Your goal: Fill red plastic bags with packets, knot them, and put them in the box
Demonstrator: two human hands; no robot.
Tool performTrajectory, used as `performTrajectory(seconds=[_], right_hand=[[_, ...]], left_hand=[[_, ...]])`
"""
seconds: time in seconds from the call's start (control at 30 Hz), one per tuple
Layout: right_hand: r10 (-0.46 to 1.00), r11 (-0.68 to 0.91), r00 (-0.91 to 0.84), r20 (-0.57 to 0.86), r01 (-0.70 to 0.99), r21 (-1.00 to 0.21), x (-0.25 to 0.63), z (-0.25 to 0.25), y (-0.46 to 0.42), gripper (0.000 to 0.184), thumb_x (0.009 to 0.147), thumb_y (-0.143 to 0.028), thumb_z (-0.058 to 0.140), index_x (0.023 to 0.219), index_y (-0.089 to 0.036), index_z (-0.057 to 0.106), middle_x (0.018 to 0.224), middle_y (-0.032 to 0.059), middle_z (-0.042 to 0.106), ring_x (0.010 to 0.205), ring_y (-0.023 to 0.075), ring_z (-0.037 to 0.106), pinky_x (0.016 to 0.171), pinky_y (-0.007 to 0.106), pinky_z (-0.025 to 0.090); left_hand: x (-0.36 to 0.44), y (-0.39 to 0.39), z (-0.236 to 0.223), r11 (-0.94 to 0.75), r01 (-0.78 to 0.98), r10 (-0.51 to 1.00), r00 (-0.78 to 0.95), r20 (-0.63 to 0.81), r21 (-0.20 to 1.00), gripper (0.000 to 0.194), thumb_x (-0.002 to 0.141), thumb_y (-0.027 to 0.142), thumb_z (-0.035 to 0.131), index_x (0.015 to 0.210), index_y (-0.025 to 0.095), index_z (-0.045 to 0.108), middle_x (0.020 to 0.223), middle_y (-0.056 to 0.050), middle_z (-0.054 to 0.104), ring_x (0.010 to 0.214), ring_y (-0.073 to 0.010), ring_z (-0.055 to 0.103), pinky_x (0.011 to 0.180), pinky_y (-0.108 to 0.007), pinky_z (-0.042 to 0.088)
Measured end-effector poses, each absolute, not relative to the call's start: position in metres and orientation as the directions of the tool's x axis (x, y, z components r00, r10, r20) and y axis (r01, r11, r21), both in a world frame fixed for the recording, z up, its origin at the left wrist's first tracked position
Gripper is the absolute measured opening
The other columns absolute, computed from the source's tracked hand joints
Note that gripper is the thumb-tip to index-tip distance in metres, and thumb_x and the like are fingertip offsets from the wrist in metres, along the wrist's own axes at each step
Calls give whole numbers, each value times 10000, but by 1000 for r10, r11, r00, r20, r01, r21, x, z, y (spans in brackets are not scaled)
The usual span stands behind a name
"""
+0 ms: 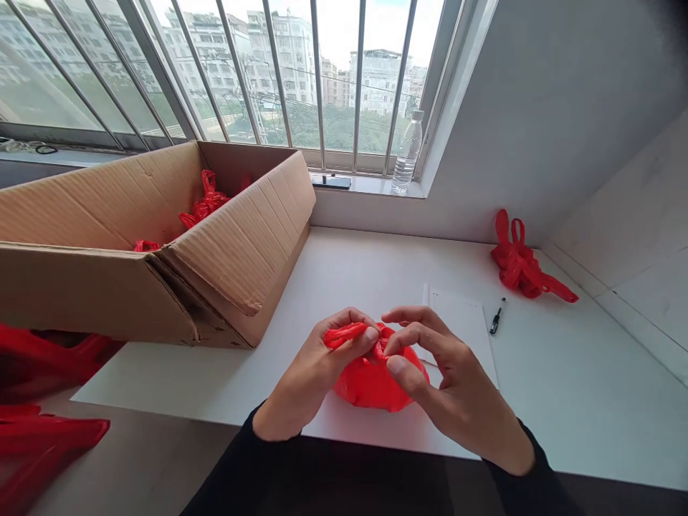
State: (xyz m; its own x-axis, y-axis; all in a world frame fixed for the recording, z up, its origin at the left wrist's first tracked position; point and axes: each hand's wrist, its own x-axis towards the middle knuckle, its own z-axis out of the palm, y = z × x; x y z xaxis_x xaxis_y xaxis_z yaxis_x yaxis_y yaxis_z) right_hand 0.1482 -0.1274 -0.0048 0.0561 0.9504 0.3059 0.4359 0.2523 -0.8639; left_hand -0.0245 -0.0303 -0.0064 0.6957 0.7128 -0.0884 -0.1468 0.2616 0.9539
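A filled red plastic bag [376,383] rests on the white table near its front edge, its top gathered upward. My left hand [322,369] is closed on the bag's twisted handle, which is pinched between thumb and fingers and pokes out to the left. On the other side, my right hand [438,365] has its fingers curled but apart, the fingertips right by the gathered top of the bag. Whether those fingertips touch the plastic is hard to make out. What the bag contains is hidden.
A large open cardboard box [231,251] with red bags [207,201] inside stands at the left. A white notebook [462,315], a black pen [497,316] and another red bag [521,265] lie at the right. A plastic bottle [408,154] and a phone [331,182] are on the windowsill.
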Motion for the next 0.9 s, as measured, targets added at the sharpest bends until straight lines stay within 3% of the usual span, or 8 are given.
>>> performTrajectory(seconds=[0.1,0.2,0.27,0.37,0.47,0.53,0.77,0.9], right_hand=[[963,234,43,265,349,-908,152,-15,-115,241,1033,-455,566,1250,-365,620,1418,12,565,1385,210,495,1132,374,420],[991,126,12,134,260,-957,156,-29,-101,398,1066,-538,453,1387,-326,557,1120,32,677,1055,191,645,867,328,523],[997,52,37,61,209,-977,156,-38,-96,420,1072,-547,424,1346,-279,596,820,-7,617,761,158,592,651,287,467],[999,24,23,28,161,-987,155,-49,-91,396,1075,-500,445,1356,-261,587,773,-22,582,692,143,529,629,284,439],[987,73,-145,62,74,-995,154,-57,-86,351,1077,-449,464,1365,-272,559,909,4,655,804,161,603,724,309,492],[976,125,-183,117,30,-992,154,-58,-83,281,1076,-430,477,1247,-258,618,961,13,660,878,168,627,790,318,510],[990,100,75,120,227,-969,174,-71,-90,264,1036,-493,555,1029,-261,680,1029,9,705,981,180,645,887,323,494],[963,-113,265,-39,269,-957,197,-110,-108,353,1010,-583,547,1061,-256,670,1083,39,716,1022,221,646,946,391,480]], left_hand=[[-28,-29,-6,141,-98,685,729,-25,985,105,868,184,749,876,179,645,761,30,618,702,-82,550,632,-167,438],[-31,-28,-13,-150,-33,689,713,129,988,138,863,66,668,923,189,643,821,25,643,694,-81,570,610,-175,450],[-31,-27,-23,-448,46,701,638,319,893,296,823,-46,604,981,202,643,884,21,671,681,-78,595,599,-182,463],[-30,-25,-42,-718,95,616,549,565,690,438,808,-131,545,1040,218,672,964,4,700,777,-95,655,668,-197,506],[-27,-21,-55,-796,47,528,543,653,604,466,900,-87,538,1172,253,706,1184,-46,701,1022,-140,690,821,-238,556],[-28,-19,-59,-834,64,484,563,670,548,544,934,-61,535,1321,295,672,1363,-72,639,1094,-151,679,869,-261,571],[-61,-18,-87,-855,238,486,680,549,461,667,1040,58,435,1649,282,284,1628,-100,452,1491,-236,425,1182,-429,440],[-96,-23,-126,-787,439,616,587,525,433,624,1053,83,437,1624,314,339,1550,-61,548,1449,-218,465,1201,-449,394]])
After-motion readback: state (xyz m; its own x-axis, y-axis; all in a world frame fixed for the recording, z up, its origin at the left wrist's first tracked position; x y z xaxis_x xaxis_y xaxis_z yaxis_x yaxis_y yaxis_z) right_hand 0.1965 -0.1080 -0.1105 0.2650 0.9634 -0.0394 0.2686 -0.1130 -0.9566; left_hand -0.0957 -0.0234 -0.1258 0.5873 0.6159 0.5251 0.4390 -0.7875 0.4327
